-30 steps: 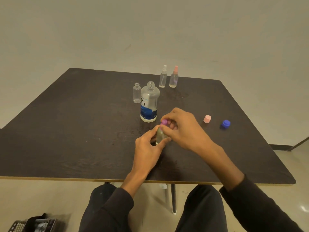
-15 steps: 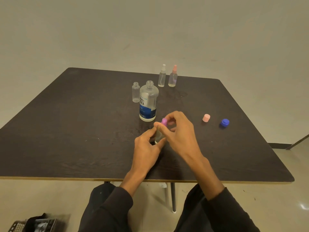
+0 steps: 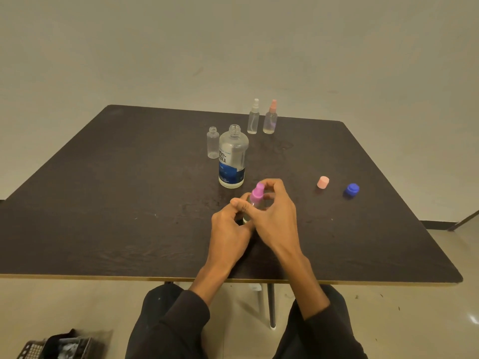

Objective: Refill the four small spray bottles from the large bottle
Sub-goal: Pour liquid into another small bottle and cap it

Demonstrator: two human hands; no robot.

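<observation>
Standing: four small spray bottles (image 3: 253, 116), one large bottle (image 3: 232, 158), two caps (image 3: 323, 182).

You sit at a dark table (image 3: 129, 203) with a pale edge, in front of a plain wall (image 3: 155, 47). On the floor (image 3: 414, 320) at your lower left you see a dark basket (image 3: 62, 345); its contents are too blurred to tell.

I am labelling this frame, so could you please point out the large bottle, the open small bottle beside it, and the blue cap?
large bottle (image 3: 231, 161), head view, on its label.
open small bottle (image 3: 212, 145), head view, on its clear body.
blue cap (image 3: 351, 190), head view, on its top.
</observation>
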